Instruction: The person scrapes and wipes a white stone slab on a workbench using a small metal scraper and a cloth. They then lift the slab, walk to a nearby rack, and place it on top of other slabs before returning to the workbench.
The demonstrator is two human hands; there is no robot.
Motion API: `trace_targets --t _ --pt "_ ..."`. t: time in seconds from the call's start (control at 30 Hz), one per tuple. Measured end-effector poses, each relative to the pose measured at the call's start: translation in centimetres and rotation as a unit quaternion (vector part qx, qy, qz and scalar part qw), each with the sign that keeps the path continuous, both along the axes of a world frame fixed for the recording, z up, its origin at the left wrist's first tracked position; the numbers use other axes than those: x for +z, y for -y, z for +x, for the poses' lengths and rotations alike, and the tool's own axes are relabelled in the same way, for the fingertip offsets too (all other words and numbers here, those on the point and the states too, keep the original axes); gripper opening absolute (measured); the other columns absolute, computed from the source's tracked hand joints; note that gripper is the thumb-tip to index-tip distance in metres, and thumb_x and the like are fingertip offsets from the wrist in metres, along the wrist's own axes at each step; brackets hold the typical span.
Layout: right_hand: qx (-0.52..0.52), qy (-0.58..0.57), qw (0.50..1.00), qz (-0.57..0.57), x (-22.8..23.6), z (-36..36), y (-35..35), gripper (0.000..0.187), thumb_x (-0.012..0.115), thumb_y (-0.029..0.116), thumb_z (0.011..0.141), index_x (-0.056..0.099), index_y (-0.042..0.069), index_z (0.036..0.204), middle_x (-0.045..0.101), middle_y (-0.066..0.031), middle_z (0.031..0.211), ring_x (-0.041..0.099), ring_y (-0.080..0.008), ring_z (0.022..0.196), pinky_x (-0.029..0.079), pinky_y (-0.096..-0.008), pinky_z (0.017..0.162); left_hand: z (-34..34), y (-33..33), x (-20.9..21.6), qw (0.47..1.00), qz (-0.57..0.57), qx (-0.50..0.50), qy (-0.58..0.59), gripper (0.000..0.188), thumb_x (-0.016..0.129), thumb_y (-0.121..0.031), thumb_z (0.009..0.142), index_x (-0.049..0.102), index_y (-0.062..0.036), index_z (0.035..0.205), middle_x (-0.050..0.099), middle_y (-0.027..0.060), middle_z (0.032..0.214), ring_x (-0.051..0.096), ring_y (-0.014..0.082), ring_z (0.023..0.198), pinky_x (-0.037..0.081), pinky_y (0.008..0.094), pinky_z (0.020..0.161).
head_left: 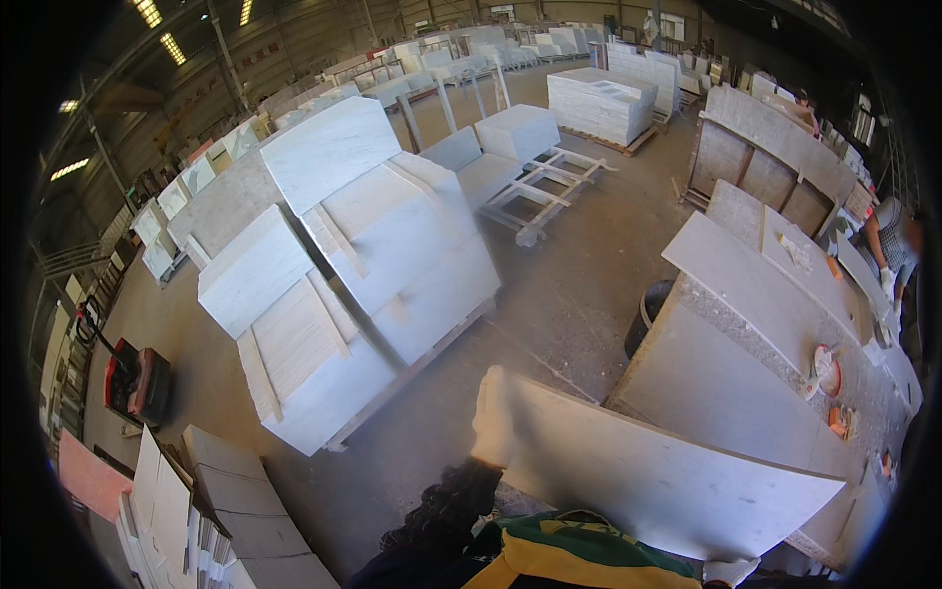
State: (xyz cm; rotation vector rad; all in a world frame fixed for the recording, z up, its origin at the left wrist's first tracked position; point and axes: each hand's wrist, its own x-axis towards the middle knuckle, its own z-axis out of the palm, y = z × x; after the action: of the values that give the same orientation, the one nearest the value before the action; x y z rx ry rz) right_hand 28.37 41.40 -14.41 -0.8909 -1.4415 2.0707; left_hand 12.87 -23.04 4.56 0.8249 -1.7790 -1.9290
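A thin, pale rectangular stone slab (667, 481) is tilted up in front of my body, its long upper edge running down to the right. My left hand (494, 417), in a whitish glove, is closed around the slab's left end. Under the slab's lower edge at the right, only part of my gloved right hand (731, 570) shows, and its fingers are mostly hidden. Just beyond the slab, another light grey slab (726, 393) lies on the workbench.
More slabs (751, 285) lie along the bench, with a red round item (827, 371) and orange blocks (839, 422). A dark bucket (648, 316) stands beside it. A co-worker (891, 240) is at far right. Stacked stone (412, 236) stands ahead; a red pallet truck (137, 383) is left.
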Motion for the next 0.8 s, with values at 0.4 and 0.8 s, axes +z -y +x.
trace_targets --t 0.4,0.8 --pt "0.281 -0.04 0.821 0.496 11.7 -16.4 27.3 0.049 0.052 0.039 0.103 0.053 0.004 0.137 0.06 -0.0124 0.136 0.057 -0.0266 0.128 0.05 -0.0441 0.105 12.0 19.1 11.4 0.893 0.098 0.376 -0.228 0.059 0.057 -0.066 0.104 0.063 -0.0075 0.111 0.057 0.0059 0.097 0.055 0.0181 0.094 0.048 0.0355 0.091" --pt "0.556 -0.302 0.65 -0.421 9.3 -37.7 49.8 0.062 0.033 0.064 0.111 0.056 0.013 0.085 0.049 -0.0049 0.088 0.042 -0.0219 0.084 0.037 -0.0403 0.084 13.3 31.7 5.8 0.739 -0.236 0.56 -0.292 0.031 0.05 -0.046 0.114 0.047 -0.0165 0.102 0.049 -0.003 0.078 0.042 0.0086 0.069 0.042 0.0253 0.074"
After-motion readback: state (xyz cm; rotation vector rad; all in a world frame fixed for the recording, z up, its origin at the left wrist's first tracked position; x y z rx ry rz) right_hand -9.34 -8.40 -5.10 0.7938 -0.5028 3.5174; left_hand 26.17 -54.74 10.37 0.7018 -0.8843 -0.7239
